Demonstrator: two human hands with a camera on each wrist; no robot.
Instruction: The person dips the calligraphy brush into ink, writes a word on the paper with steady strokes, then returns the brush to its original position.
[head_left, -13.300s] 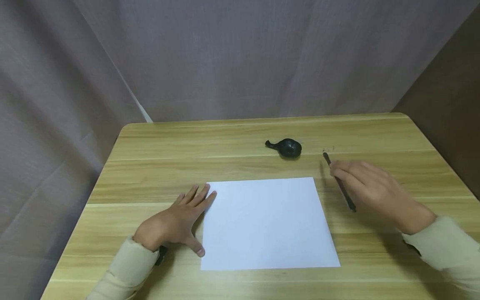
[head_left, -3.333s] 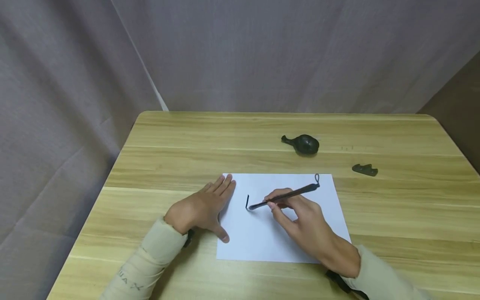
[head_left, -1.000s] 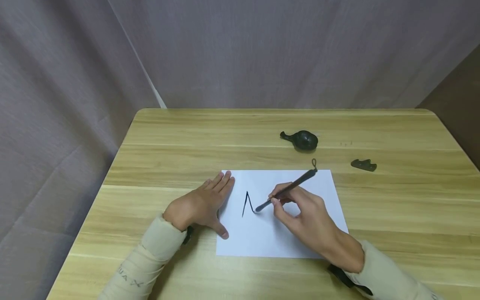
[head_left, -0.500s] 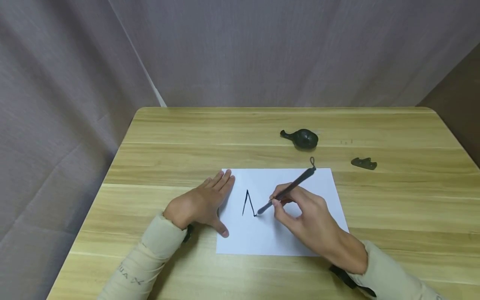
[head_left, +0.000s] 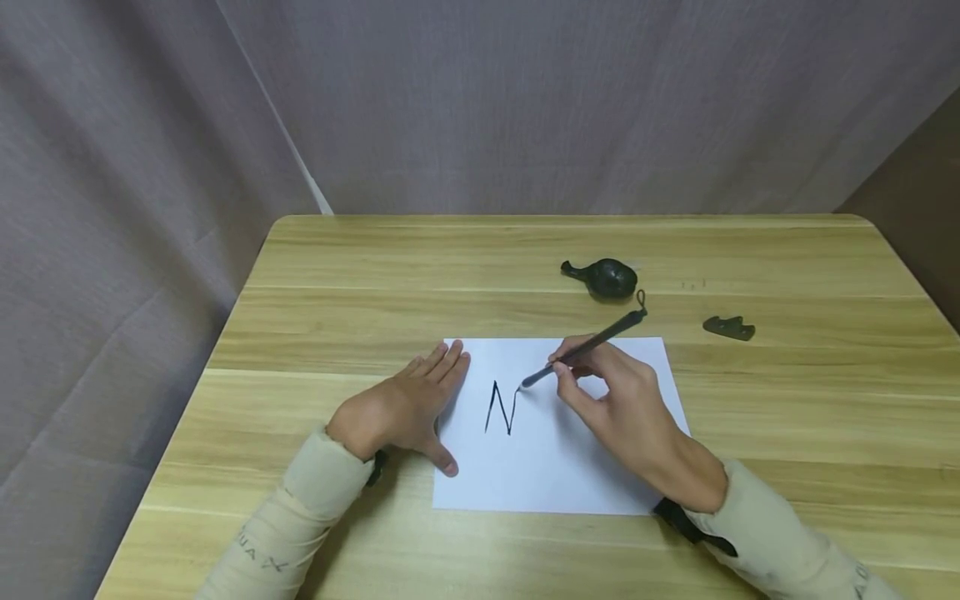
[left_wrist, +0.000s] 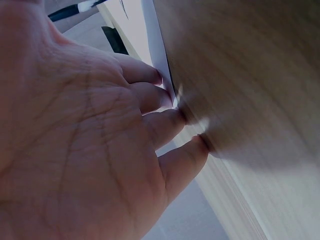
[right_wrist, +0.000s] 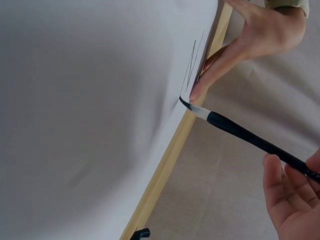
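A white sheet of paper [head_left: 480,487] lies on the wooden table, bearing black strokes [head_left: 498,408] shaped like an N. My left hand [head_left: 397,417] rests spread on the sheet's left edge; in the left wrist view its fingertips touch paper and wood. My right hand [head_left: 622,408] pinches a dark writing brush [head_left: 592,345] between thumb and fingers, handle slanting up to the right with a hanging loop at its end. In the right wrist view the inked brush tip [right_wrist: 186,103] bends against the paper, at the end of a stroke.
Beyond the paper sits a black, gourd-shaped object with a narrow neck [head_left: 609,279]. A small dark brush rest with peaks [head_left: 729,327] lies to its right. The wooden table [head_left: 360,275] ends at a grey curtain [head_left: 480,108] behind.
The right hand has taken up the brush, whose rest now shows. Black strokes have appeared on the bare paper. Over the last half second the brush moved upward, adding a right-hand stroke. Left hand unchanged.
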